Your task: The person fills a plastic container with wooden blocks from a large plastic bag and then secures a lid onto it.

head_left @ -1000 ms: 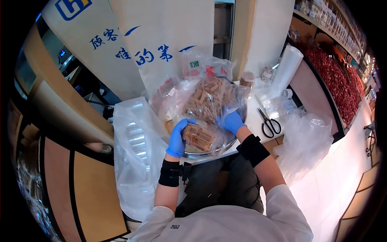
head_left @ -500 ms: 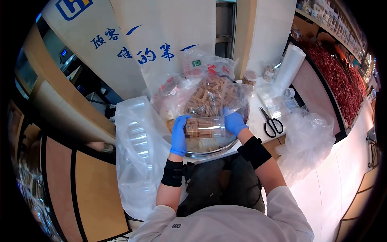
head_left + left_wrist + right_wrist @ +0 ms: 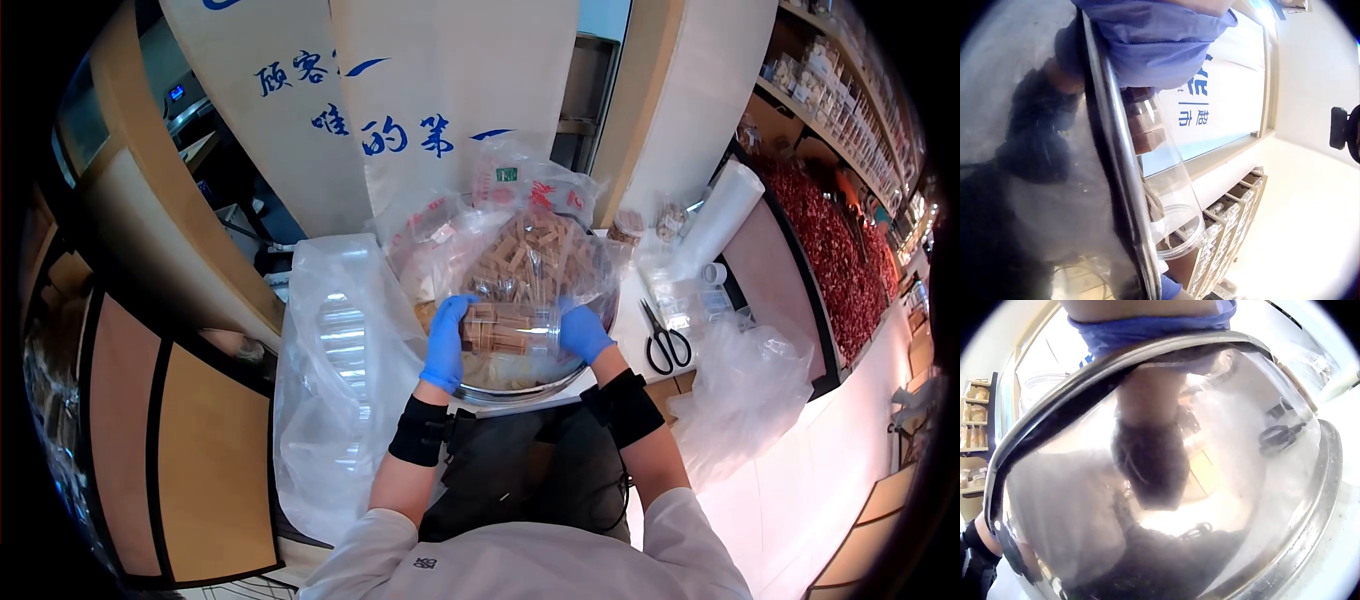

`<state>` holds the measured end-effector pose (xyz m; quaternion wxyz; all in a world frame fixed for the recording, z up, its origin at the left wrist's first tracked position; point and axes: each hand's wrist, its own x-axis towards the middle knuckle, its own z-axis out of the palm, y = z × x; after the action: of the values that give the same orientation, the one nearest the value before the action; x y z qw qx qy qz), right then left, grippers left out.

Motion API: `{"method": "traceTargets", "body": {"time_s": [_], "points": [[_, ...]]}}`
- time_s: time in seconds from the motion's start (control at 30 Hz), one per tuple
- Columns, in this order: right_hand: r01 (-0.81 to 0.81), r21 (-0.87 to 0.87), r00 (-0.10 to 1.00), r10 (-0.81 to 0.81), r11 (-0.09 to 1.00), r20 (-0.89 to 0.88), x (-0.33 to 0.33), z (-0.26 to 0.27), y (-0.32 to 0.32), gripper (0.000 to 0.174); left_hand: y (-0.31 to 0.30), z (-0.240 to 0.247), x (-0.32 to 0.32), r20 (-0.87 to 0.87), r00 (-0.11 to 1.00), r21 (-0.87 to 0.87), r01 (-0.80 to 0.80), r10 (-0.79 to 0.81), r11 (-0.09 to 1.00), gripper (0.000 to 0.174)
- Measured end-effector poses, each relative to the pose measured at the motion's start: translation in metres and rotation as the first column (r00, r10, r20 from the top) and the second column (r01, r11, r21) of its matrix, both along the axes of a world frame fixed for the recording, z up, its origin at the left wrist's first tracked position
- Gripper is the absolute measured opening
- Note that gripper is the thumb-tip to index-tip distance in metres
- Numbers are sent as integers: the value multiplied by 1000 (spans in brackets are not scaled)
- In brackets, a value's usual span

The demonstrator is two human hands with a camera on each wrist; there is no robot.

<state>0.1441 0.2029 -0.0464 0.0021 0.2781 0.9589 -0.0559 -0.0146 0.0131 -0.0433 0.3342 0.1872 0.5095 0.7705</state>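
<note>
In the head view, a clear plastic jar (image 3: pixel 505 330) lies on its side over a metal basin (image 3: pixel 480 395), with brown strips packed in it. My blue-gloved left hand (image 3: pixel 447 343) grips its left end. The jar's open mouth (image 3: pixel 1182 234) faces right, as the left wrist view shows. Close by that mouth is my gloved right hand (image 3: pixel 585 335); its fingers are hidden, so I cannot tell what they hold. Behind the jar, a pile of loose brown strips (image 3: pixel 525 255) sits in a clear plastic bag (image 3: pixel 597 262) in the basin. The basin's rim hides the right fingers in the right wrist view.
Black-handled scissors (image 3: pixel 665 340) lie on the white table right of the basin. Beyond them are a plastic roll (image 3: pixel 720 215) and a lidded jar (image 3: pixel 627 228). A large plastic bag (image 3: pixel 335 390) stands at the left, and crumpled plastic (image 3: pixel 750 390) hangs over the right edge.
The jar has turned from a slant to nearly level, its mouth toward the right hand. The right hand has come from the bagged strips to beside the mouth. The head view has shifted slightly.
</note>
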Motion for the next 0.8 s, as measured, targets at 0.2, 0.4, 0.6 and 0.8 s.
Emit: {"method": "traceTargets", "body": {"time_s": [0.2, 0.4, 0.6, 0.8], "points": [[-161, 17, 982, 158, 987, 102, 0, -22, 14, 26, -8, 12, 5, 51, 998, 6, 38, -38, 999, 32], [52, -287, 981, 4, 956, 192, 1, 14, 1, 31, -9, 12, 5, 140, 989, 40, 47, -52, 998, 31], [-97, -268, 940, 178, 958, 293, 12, 52, -4, 43, -10, 13, 4, 150, 986, 59, 66, -74, 996, 32], [-51, -404, 951, 168, 913, 258, 14, 54, 1, 49, -10, 15, 5, 149, 986, 37, 69, -74, 997, 33]]}}
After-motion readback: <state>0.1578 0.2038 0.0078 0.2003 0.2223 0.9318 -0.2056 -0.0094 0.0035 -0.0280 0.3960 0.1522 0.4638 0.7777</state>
